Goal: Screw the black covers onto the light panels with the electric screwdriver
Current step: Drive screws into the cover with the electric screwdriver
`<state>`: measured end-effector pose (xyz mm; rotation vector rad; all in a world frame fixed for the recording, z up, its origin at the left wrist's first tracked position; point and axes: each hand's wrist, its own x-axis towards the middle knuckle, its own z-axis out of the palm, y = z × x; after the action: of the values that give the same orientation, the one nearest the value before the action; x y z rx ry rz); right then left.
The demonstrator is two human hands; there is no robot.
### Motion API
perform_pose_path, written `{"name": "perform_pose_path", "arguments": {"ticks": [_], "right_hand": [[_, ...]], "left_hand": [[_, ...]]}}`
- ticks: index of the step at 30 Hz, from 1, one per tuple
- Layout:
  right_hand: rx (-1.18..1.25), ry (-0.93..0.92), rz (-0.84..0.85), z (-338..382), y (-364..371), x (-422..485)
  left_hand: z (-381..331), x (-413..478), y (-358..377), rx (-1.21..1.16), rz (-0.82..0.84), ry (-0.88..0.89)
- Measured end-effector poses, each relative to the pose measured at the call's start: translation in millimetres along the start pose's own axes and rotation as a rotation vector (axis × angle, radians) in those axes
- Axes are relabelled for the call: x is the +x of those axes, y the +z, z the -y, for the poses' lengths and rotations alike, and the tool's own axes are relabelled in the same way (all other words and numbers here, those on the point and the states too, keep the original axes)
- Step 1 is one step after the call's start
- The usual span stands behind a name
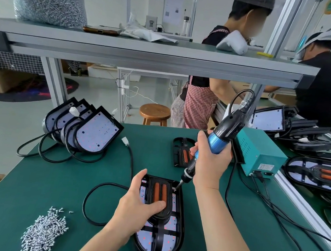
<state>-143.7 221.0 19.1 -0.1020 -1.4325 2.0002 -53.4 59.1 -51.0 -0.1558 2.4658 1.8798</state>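
A light panel [169, 243] lies flat on the green table in front of me, with a black cover [167, 189] holding two orange cells on top of it. My left hand [138, 204] grips the panel's left edge, its thumb pressing on the cover. My right hand [211, 161] holds the blue and black electric screwdriver [221, 135] tilted, its bit tip touching a screw at the cover's upper right corner. A second black cover [182, 152] lies further back, partly behind my right hand.
Several light panels [98, 132] lean stacked at the back left with black cables. A pile of loose screws [45, 233] lies near left. A teal power box [260, 152] stands right, cables trailing. More panels [320, 174] fill the right bench. Two persons work behind.
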Motion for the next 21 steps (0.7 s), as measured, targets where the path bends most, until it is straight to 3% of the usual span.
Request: {"name": "perform_pose_path", "arguments": {"ticks": [21], "right_hand": [[-0.136,-0.054,0.149,-3,17,-6]], "left_hand": [[-6,-6,5,0.062,-0.009,-0.03]]}}
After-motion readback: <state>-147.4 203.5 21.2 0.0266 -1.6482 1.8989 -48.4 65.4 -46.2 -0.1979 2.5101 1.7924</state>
